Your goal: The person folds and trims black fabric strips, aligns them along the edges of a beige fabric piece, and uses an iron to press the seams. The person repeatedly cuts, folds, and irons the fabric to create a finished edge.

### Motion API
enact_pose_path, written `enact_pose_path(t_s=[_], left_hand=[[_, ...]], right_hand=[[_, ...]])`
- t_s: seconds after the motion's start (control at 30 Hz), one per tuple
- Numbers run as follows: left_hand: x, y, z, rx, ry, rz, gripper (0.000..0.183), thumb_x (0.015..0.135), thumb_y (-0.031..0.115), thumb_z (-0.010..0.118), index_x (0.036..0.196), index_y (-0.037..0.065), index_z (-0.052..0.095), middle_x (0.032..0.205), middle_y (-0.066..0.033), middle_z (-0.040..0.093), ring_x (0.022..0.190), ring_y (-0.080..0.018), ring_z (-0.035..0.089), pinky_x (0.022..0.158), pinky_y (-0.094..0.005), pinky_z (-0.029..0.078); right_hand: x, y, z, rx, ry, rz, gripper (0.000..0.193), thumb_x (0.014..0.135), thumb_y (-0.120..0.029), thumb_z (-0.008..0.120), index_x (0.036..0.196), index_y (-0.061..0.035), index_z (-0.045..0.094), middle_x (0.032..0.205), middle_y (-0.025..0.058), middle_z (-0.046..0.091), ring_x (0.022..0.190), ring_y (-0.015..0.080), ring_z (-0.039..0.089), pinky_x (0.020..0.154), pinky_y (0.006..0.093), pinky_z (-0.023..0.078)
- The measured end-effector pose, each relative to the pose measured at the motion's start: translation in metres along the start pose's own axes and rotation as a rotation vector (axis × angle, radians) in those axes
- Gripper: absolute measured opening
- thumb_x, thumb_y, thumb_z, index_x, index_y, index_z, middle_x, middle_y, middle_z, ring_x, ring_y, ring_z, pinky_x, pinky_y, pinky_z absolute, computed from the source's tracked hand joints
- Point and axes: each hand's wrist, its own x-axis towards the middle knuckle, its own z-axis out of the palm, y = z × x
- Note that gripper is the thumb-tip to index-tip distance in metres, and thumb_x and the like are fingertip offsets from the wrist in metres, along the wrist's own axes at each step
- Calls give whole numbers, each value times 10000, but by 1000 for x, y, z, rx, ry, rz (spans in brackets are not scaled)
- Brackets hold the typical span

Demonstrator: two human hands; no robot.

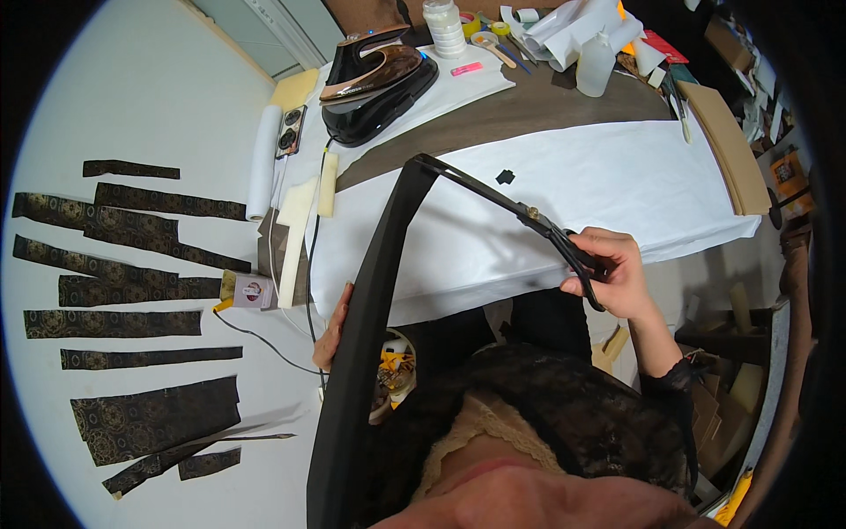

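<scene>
A long, dark, stiff-looking black strip (374, 273) stands up in front of me, running from near my body to above the table. My left hand (333, 333) grips its left edge, part of the fingers hidden behind it. In my right hand (617, 271) is a pair of large black scissors (532, 214), fingers through the handles. The long blades reach left to the strip's far top corner; whether they are parted there I cannot tell. Below the blades, a small black scrap (505, 177) lies on the white-covered table (617, 176).
A steam iron (374, 88) on its base stands at the back left, near a white bottle (444, 31). Rolled papers (568, 40) and a spray bottle (596, 66) lie back right. Dark patterned fabric strips (115, 324) hang along the left. Beneath the table edge sits a bin (405, 353).
</scene>
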Motion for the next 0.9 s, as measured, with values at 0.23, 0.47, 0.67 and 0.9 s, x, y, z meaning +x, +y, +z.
enact_pose_path(t_s=[0.23,0.47,0.67,0.9], left_hand=[[14,5,31,14,112,-17,351,869,59,585,1216,48,639,1229,-47,647,1147,-191,582,1016,-331,395],[-50,1,-29,77,388,-123,352,865,46,569,1210,41,644,1219,-57,655,1165,-200,578,1043,-337,380],[-57,3,-39,-53,346,-142,341,967,237,512,1219,47,643,1212,-66,659,1091,-180,615,940,-282,451],[-55,2,-39,-25,401,-158,357,985,294,501,1202,54,650,1134,-48,684,1063,-174,624,966,-311,445]], right_hand=[[1,0,-5,-56,-8,-5,462,660,-103,883,1067,16,701,704,-16,511,619,62,425,529,225,315],[1,5,-7,-54,-33,-29,453,676,-101,879,1075,15,699,672,-15,491,603,69,409,521,236,296],[1,12,-7,-29,-48,-48,465,681,-99,882,1095,4,699,659,-18,471,593,72,383,519,241,287],[-1,11,-9,-33,-60,-52,466,693,-93,876,1111,5,694,663,-19,473,589,65,371,514,237,281]])
